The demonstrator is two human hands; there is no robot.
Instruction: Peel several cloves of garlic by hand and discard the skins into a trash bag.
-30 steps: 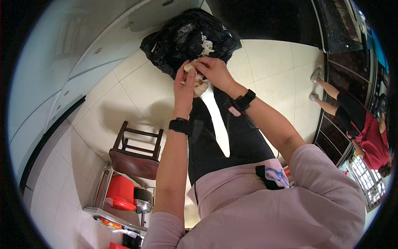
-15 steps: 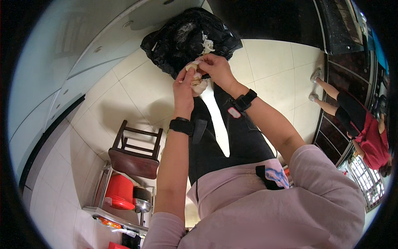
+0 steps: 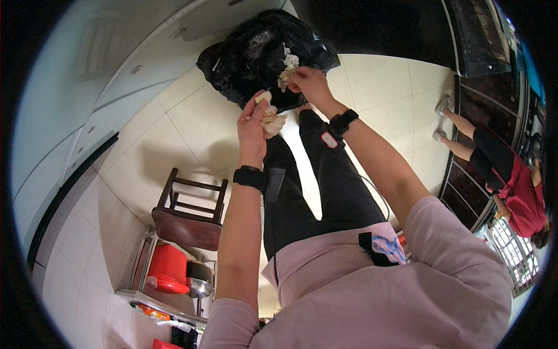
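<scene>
My left hand is closed around a garlic bulb, its pale papery skin hanging loose. A bare cream clove shows at the tips of the thumb and fingers. To the right and a little farther off, my right hand pinches a piece of thin garlic skin. That hand is over the near right part of a black plastic bag. White peelings lie on the bag just beyond the pinched skin.
A dark wooden stool stands at the left on the tiled floor. Behind it, a rack holds a red container and a metal pan. Pale cabinets line the far left. Another person in a red top is at the far right.
My right hand has come away from the left, moving slightly farther off with garlic skin in its fingers. The bare clove now shows in my left hand, which moved slightly left.
</scene>
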